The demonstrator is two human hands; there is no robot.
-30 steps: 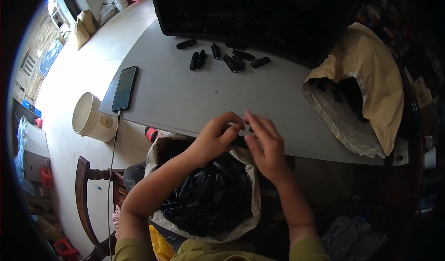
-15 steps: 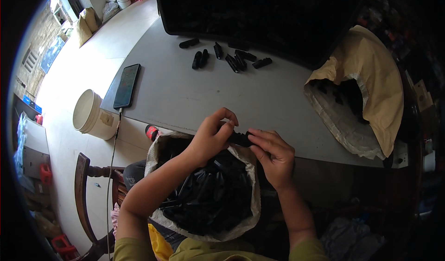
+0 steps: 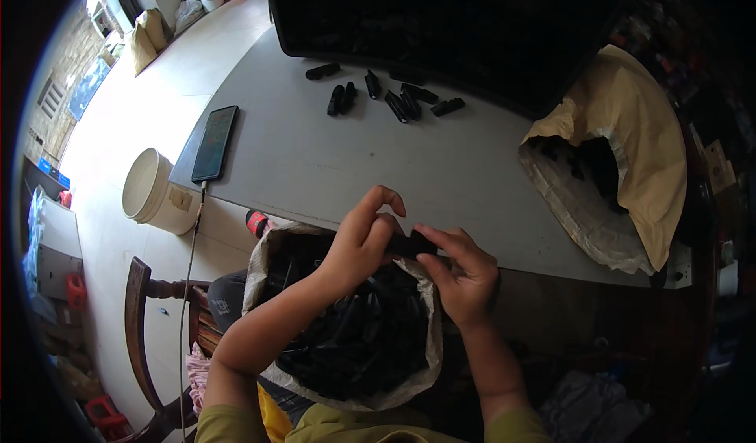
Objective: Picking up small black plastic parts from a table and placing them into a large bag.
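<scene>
Between my two hands is a small black plastic piece [image 3: 411, 245], held just above the table's front edge. My left hand [image 3: 367, 234] grips its left end, with the index finger arched up. My right hand [image 3: 458, 270] pinches its right end between thumb and fingers. The piece's exact kind is too dark to make out. Under my forearms an open whitish sack [image 3: 432, 341] on my lap is full of similar black pieces [image 3: 358, 325]. Several more black pieces [image 3: 396, 106] lie loose on the far part of the table.
The grey table [image 3: 307, 144] carries a phone [image 3: 215, 145] on a cable at left and a dark screen [image 3: 417, 25] at the back. An open brown paper sack [image 3: 650, 151] with black pieces inside stands at right. A white bucket [image 3: 169, 207] and a wooden chair [image 3: 138, 317] are at left.
My right hand has shifted slightly left, closer to my left hand. The black piece has turned a little and sits slightly lower between them.
</scene>
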